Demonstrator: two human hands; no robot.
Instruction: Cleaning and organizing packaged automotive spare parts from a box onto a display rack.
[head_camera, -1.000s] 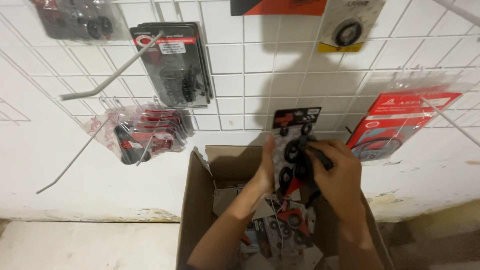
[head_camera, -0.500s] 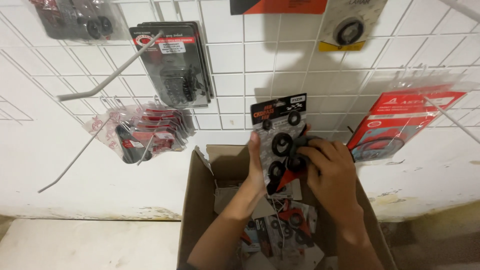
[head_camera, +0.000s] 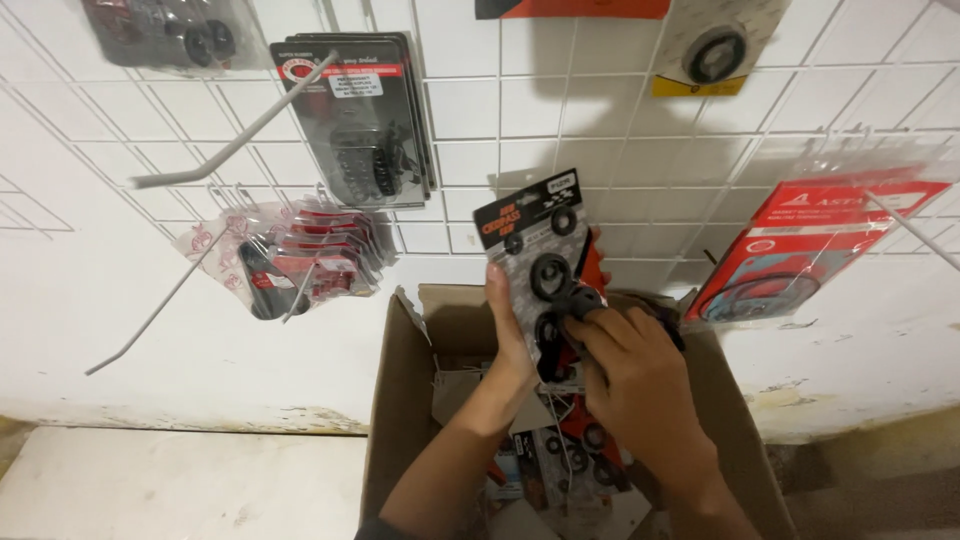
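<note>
A white wire grid (head_camera: 480, 130) covers the wall, and everything here is told from the brown cardboard box (head_camera: 400, 400) that stands open below it.

Up and to the left of the box, a long bare metal hook (head_camera: 235, 125) sticks out from the grid. Under it hangs a bunch of crinkly clear bags (head_camera: 290, 260) with red and black parts inside. Just above the box's left corner hangs a stack of flat black cards (head_camera: 365, 120) with shiny plastic fronts.

Over the open box, the left hand (head_camera: 510, 335) is closed on the left edge of a black card of round rubber rings (head_camera: 535, 245). The thumb lies on the front and the palm is behind. The card stands up tall and its top reaches above both hands, in front of the grid. A red card peeks out behind it.

The right hand (head_camera: 635, 375) is curled around the lower part of the same card, with its fingers pressed on the black rings. More flat packs (head_camera: 575, 460) lie loose down inside the box.

Up and to the right of the box hangs a red pack (head_camera: 820, 230) in a smooth clear sleeve.
</note>
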